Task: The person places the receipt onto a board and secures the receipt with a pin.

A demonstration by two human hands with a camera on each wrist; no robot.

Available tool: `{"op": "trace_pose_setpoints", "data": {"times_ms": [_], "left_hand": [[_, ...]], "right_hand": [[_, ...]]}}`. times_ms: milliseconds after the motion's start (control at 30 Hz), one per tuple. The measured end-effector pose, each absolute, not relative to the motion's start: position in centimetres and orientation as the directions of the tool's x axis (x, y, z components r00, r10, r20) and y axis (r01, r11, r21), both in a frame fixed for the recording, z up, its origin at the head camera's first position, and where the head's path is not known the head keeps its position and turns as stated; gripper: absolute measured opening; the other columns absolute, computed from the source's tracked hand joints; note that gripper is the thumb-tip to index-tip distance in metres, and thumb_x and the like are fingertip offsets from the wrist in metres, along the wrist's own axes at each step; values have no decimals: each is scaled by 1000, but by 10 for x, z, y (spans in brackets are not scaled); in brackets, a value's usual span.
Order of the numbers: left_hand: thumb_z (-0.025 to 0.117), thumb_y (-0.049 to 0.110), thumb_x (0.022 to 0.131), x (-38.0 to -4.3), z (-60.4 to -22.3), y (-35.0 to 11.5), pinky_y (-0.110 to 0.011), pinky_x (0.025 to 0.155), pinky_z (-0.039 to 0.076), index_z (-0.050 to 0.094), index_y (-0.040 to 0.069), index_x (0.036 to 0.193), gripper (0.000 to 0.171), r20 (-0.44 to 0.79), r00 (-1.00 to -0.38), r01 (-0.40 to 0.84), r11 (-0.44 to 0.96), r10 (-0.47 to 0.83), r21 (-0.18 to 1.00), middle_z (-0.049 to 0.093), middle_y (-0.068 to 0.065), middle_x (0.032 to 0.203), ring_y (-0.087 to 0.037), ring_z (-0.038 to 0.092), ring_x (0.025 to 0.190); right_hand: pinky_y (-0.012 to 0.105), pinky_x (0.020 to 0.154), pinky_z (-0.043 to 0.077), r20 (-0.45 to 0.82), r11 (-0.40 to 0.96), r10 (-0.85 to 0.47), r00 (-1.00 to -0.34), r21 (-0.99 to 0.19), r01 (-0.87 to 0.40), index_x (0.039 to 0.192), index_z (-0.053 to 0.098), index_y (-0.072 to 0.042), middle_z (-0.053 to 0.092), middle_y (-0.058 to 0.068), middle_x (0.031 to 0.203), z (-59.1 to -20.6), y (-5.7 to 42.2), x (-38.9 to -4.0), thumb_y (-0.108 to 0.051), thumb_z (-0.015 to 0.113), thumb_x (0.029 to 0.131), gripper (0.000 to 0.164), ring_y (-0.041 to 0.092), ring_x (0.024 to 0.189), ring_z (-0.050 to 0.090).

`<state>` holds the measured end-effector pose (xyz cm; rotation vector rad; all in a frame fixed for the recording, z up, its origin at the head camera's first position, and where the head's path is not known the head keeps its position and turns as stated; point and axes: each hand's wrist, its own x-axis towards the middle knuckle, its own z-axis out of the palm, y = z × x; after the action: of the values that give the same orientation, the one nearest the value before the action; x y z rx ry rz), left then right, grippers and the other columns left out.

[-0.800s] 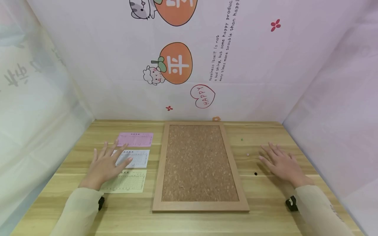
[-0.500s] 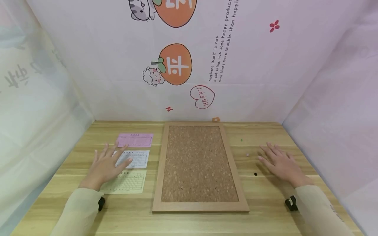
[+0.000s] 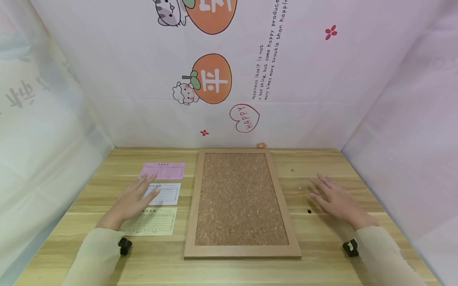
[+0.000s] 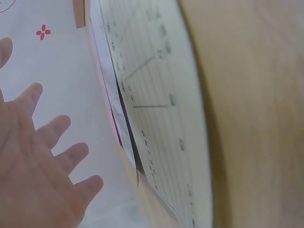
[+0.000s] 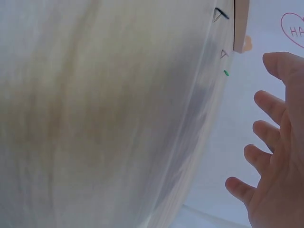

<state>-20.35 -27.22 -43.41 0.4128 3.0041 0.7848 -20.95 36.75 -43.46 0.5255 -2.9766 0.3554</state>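
My left hand hovers with spread fingers above the left side of the table, partly covering three printed paper slips. These are a pink slip at the back, a white slip in the middle and a pale yellow slip in front. In the left wrist view the palm and spread fingers of the left hand hold nothing. On the right, my right hand is raised beside a black thumbtack, a pink thumbtack and a green thumbtack. Its fingers are extended and touch none of them.
A cork board with a light wooden frame lies flat in the middle of the wooden table. Printed white cloth hangs behind the table and along both sides. A small black device sits at the left wrist, another at the right.
My right hand has shifted slightly left, toward the thumbtacks. The left hand has turned a little and its fingers have drawn closer together. The slips, board and thumbtacks stay in place.
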Motion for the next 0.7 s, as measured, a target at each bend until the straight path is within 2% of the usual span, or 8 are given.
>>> {"op": "trace_pose_setpoints", "data": {"times_ms": [200,467,700], "left_hand": [[46,45,105,-206,-432,-271,-73,107,14,25,9,159,68,102,-953,294,784,286,546,25,-26,159,-54,19,143],[50,35,106,-211,-433,-269,-68,109,21,35,1,153,60,140,-945,323,770,297,550,35,-26,154,-51,28,140],[54,28,105,-212,-430,-267,-67,98,39,46,-2,146,52,140,-950,307,755,279,580,51,-29,139,-52,48,124]], "right_hand": [[71,103,26,180,886,-364,-914,-237,-399,151,44,-7,32,26,156,-435,362,-209,-38,58,102,60,52,137,33],[67,104,30,221,859,-396,-891,-253,-444,145,50,-5,40,25,152,-432,352,-206,-33,59,102,52,50,133,39],[64,105,32,243,814,-437,-866,-302,-495,138,56,0,48,24,145,-432,337,-207,-24,62,101,44,47,131,43]]}}
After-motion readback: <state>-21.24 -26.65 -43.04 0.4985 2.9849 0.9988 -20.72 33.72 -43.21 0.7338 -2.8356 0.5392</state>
